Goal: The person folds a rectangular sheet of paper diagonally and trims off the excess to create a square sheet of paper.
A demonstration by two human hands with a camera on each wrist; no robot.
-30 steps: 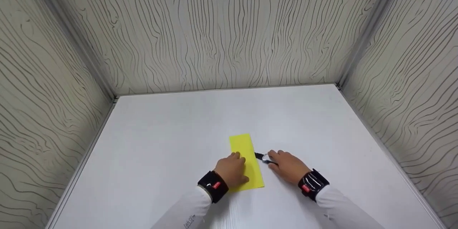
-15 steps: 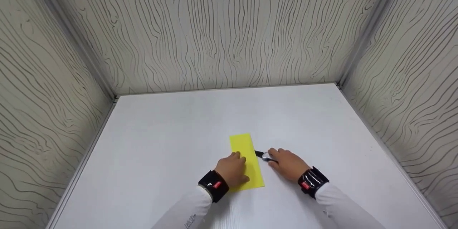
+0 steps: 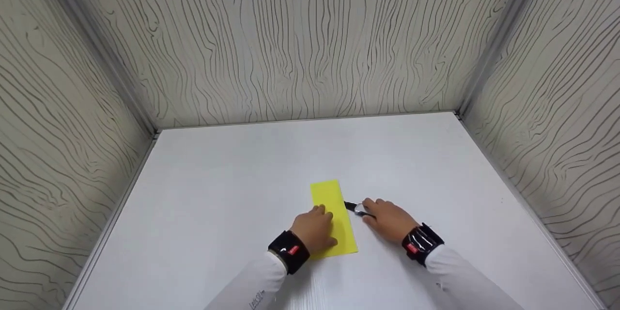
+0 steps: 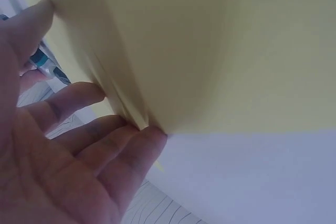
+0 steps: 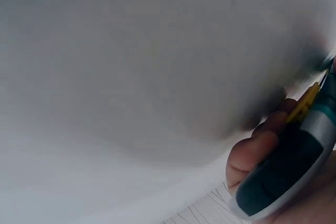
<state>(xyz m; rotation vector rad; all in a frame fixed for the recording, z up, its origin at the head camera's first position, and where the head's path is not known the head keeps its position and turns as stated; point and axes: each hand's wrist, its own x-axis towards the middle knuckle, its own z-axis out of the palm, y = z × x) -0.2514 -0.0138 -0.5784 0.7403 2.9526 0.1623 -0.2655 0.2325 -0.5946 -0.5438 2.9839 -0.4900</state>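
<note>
A yellow sheet of paper point(image 3: 331, 193), narrow and apparently folded, lies on the white table. On its left side my left hand point(image 3: 312, 230) rests with the fingers extended. In the left wrist view the fingertips point(image 4: 152, 137) press on the paper, which buckles slightly there. My right hand point(image 3: 390, 223) grips a hand tool point(image 3: 359, 209) with a black front end. Close up, the tool point(image 5: 283, 166) has a dark green grip, a grey body, a teal band and a yellow strip; its exact kind is unclear. Its black end meets the paper's right edge.
The white table point(image 3: 232, 169) is enclosed by wood-grain patterned walls point(image 3: 290, 48) at the back and both sides. Grey metal posts point(image 3: 97, 48) stand in the corners. Black wrist straps point(image 3: 289, 252) sit on both wrists.
My right hand and the hand tool have slid a little way along the paper's right edge, away from me. The left hand and the paper stay almost still.
</note>
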